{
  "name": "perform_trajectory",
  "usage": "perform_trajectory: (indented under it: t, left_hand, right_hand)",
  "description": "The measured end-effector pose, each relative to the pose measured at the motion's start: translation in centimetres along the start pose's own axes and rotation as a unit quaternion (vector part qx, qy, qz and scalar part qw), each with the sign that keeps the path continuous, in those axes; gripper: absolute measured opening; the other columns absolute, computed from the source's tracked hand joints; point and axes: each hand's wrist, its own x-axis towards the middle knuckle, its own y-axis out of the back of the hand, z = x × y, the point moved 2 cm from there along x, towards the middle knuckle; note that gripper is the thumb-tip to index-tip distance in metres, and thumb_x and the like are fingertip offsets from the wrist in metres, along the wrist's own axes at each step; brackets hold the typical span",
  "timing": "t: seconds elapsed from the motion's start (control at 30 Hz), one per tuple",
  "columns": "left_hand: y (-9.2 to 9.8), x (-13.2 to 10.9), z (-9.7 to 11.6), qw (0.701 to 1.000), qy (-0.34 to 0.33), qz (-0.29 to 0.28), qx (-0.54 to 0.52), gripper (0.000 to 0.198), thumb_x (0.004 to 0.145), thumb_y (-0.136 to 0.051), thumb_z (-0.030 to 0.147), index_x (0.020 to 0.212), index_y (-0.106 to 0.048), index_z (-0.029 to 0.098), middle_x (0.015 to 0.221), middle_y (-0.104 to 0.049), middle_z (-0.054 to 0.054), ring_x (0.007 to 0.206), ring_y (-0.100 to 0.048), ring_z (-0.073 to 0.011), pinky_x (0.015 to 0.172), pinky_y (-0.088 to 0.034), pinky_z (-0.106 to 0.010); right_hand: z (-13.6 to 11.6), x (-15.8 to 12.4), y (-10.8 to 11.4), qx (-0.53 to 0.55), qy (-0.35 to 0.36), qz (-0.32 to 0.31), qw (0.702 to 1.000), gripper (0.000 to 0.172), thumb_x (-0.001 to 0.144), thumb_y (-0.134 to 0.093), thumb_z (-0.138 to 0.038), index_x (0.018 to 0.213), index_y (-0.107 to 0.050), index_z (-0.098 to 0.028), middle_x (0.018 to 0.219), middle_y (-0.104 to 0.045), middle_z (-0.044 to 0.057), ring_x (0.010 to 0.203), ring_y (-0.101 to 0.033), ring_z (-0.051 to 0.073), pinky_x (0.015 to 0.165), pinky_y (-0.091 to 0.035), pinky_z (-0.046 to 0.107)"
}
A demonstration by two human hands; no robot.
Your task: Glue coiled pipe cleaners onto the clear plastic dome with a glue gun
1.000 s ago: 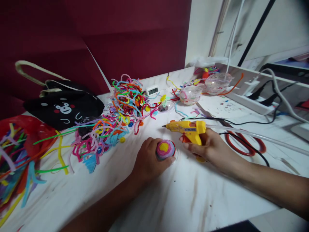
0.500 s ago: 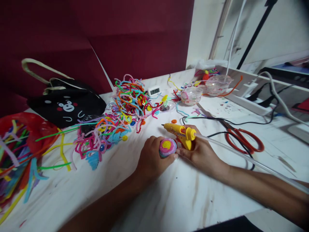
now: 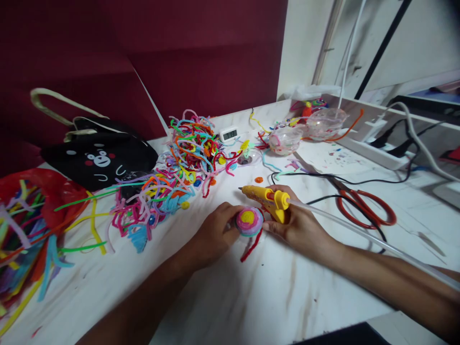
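My left hand point(image 3: 219, 230) grips the left side of a round coiled pipe-cleaner piece point(image 3: 249, 221), with a yellow centre and pink and lilac rings. A red pipe cleaner point(image 3: 251, 245) trails from its lower right edge toward me. In my right hand point(image 3: 296, 225) is a yellow hot glue gun point(image 3: 266, 200), its dark nozzle pointing left above the coiled piece. A long clear glue stick point(image 3: 345, 227) sticks out of the gun's back. My right fingertips come close to the piece's right edge; whether they touch it I cannot tell.
Red-handled scissors point(image 3: 370, 208) lie to the right, crossed by a black cord point(image 3: 345, 181). Cut pipe cleaners point(image 3: 194, 148) are heaped at the back left, near a black bag point(image 3: 100, 158). Clear plastic bowls point(image 3: 285, 142) and a power strip point(image 3: 386, 152) stand at the back right.
My left thumb has drawn back from the front of the coiled piece. The red pipe cleaner's end now shows below it. The glue gun has barely moved.
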Motion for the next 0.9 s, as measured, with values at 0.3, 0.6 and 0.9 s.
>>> perform_trajectory:
  t: [0.3,0.6,0.9]
  left_hand:
    - [1.2,0.7,-1.5,0.997,0.001,-0.060,-0.057,0.034,0.080,-0.057,0.025,0.111,-0.070,0.020,0.104,-0.067,-0.006,0.097,-0.065,-0.0212,0.086,-0.052,-0.033]
    - [1.5,1.0,-1.9,0.995,0.029,-0.042,-0.091,0.026,0.071,-0.068,0.025,0.096,-0.075,0.021,0.091,-0.067,-0.003,0.085,-0.066,-0.0200,0.077,-0.053,-0.032]
    - [1.1,1.6,-3.4,0.982,0.073,-0.044,-0.167,0.024,0.061,-0.078,0.021,0.083,-0.072,0.017,0.076,-0.071,-0.001,0.071,-0.065,-0.0164,0.068,-0.051,-0.030]
  right_hand:
    - [0.0,0.1,0.4,-0.023,0.001,0.006,1.000,0.053,0.073,-0.070,-0.023,0.119,-0.046,-0.030,0.122,-0.057,0.004,0.118,-0.055,0.032,0.098,-0.048,0.046]
    - [-0.2,0.2,0.5,-0.045,0.004,0.007,0.999,0.052,0.072,-0.072,-0.028,0.120,-0.052,-0.032,0.119,-0.059,0.004,0.113,-0.057,0.034,0.091,-0.051,0.047]
    - [0.4,0.3,1.2,-0.036,0.009,-0.013,0.999,0.049,0.072,-0.077,-0.025,0.116,-0.057,-0.033,0.118,-0.062,0.002,0.111,-0.059,0.031,0.095,-0.051,0.047]
